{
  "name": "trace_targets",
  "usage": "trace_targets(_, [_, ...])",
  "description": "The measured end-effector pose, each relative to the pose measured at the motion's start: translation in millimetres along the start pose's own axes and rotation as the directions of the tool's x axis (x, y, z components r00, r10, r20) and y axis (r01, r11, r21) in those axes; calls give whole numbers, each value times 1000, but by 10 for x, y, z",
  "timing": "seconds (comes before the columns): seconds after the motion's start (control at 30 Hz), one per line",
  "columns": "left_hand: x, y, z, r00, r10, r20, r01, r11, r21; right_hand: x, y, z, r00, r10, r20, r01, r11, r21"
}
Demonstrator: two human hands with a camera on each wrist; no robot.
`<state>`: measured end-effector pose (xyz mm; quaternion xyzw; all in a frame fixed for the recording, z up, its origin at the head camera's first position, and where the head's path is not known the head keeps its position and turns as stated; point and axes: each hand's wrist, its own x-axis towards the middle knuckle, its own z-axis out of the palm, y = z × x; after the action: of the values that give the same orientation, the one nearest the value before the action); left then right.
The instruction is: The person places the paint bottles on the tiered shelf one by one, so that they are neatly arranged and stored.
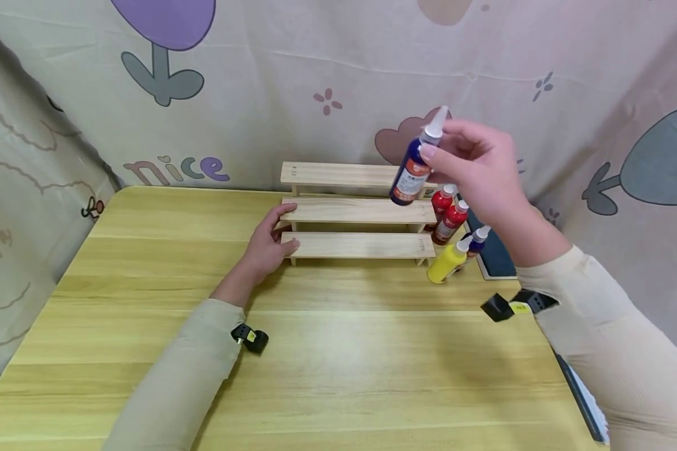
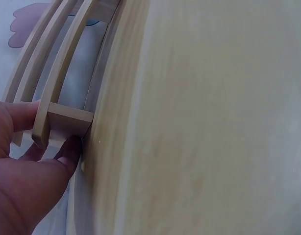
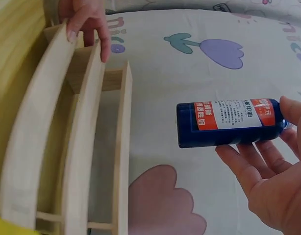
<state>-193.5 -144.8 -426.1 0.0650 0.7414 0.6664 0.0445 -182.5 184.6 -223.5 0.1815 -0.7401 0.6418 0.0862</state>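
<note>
Head view: dark-blue plastic bottle with white pointed nozzle (image 1: 410,172) is held aloft, upper right of centre, its neck end pinched by the right hand (image 1: 482,163). Left end of the three-tier pale wooden rack (image 1: 358,212), mid-frame, is gripped by the left hand (image 1: 264,249).

Left wrist view: rack end is grasped at left; rack judged light, stiff.

Right wrist view: bottle seen right of centre. Judged light, smooth, squeezable; best grasped at the firm shoulder, body unsqueezed.

The hanging cloth (image 1: 293,69) reads "nice" in coloured letters, and the label (image 3: 233,114) on the blue bottle (image 3: 228,123) carries Chinese print — "印油" among it — while marks on the wooden rack (image 1: 358,211) are illegible.
</note>
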Motion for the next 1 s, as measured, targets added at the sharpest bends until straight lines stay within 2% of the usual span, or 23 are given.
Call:
trace_targets(0.17, [-22, 6, 9, 1000, 12, 1, -12, 1000, -2, 246, -10, 166, 1000, 30, 7, -31, 997, 76])
trace_targets(0.33, [-23, 2, 6, 1000, 27, 8, -27, 1000, -2, 466, 41, 337, 996, 92, 23, -94, 983, 157])
trace_targets(0.5, [-11, -29, -11, 999, 49, 14, -50, 999, 6, 717, 164, 543, 996, 89, 21, -91, 985, 144])
trace_targets(0.63, [-13, -38, -21, 998, 52, 22, -53, 999, 11, 870, 267, 712, 995, 88, 52, -94, 984, 148])
trace_targets(0.77, [-33, -41, -19, 999, 48, 20, -49, 999, 9, 969, 346, 888, 990, 114, 85, -124, 984, 129])
trace_targets(1.0, [-38, -45, -23, 997, 75, 22, -75, 997, 9, 1065, 462, 1172, 983, 138, 119, -155, 977, 146])
